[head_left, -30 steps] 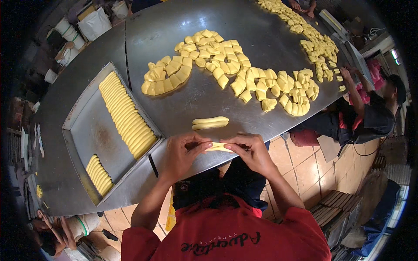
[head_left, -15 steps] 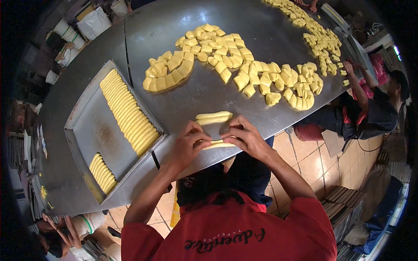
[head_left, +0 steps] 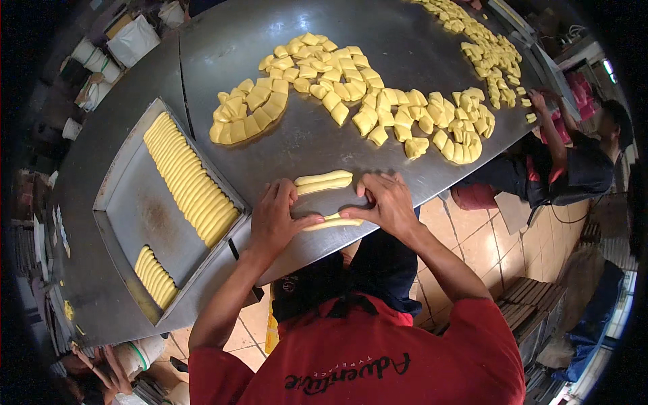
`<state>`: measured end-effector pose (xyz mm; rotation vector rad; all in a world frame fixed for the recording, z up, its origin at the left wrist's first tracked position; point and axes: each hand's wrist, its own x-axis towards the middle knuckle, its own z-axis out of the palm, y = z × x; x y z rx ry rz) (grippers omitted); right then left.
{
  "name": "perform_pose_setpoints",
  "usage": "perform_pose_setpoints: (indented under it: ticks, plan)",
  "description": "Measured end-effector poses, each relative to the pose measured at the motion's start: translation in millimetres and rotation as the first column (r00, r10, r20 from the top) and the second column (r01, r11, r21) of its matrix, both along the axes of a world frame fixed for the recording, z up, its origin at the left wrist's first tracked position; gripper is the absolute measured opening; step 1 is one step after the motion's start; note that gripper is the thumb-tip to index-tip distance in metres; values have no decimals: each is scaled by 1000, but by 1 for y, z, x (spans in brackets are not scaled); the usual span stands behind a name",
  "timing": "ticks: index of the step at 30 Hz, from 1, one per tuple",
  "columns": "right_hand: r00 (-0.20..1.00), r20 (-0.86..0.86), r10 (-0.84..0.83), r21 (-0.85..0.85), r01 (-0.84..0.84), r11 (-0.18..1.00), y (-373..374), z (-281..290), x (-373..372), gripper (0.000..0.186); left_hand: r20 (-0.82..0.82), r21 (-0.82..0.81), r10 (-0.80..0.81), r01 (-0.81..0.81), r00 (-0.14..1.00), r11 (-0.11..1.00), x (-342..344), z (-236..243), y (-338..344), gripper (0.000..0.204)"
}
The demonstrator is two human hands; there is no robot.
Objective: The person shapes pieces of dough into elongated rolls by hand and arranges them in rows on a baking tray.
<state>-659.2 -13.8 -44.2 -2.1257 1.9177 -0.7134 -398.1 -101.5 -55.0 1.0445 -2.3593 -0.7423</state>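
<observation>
My left hand (head_left: 272, 214) is open on the steel table. Its fingers lie by the left end of a pair of yellow dough sticks (head_left: 324, 181), and its thumb touches a nearer dough strip (head_left: 322, 223). My right hand (head_left: 391, 204) is open too, fingers bent beside the pair's right end and thumb on the near strip's right end. That near strip lies by the table edge, partly under both thumbs. To the left, a metal tray (head_left: 121, 209) carries one long row of dough sticks (head_left: 189, 177) and a short row (head_left: 155, 275).
Cut dough pieces (head_left: 324, 77) spread across the middle of the steel table (head_left: 223, 61). More dough (head_left: 493, 64) lies at the far right, where a co-worker (head_left: 580, 162) reaches in. Another person's hands (head_left: 104, 368) show at lower left. Tiled floor (head_left: 472, 236) lies beyond the near edge.
My fingers have come off the near dough strip and spread away from my thumbs, which stay on it. The whole view has shifted slightly.
</observation>
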Motion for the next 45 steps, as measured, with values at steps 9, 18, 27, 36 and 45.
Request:
perform_pose_setpoints:
  ticks: [9, 18, 27, 36, 45]
  plan:
    - [940, 298, 168, -5, -175, 985, 20, -9, -11, 19, -266, 449, 49, 79, 963, 890, -1, -3, 4, 42]
    - [992, -37, -121, 54, 123, 991, 13, 4, -1, 40, -38, -81, -1, -2, 999, 997, -4, -1, -2, 45]
    - [940, 326, 95, 4, -102, 995, 20, -4, 8, 21, -288, 351, -1, 107, 958, 930, -6, 1, 11, 38]
    - [997, -41, -66, 12, 66, 998, 12, -6, -5, 38, -78, -24, -23, 21, 997, 999, -5, -7, -2, 43]
    - [884, 464, 51, 44, -80, 996, 16, -6, 16, 28, -207, 330, -43, 111, 977, 937, -16, 2, 9, 41]
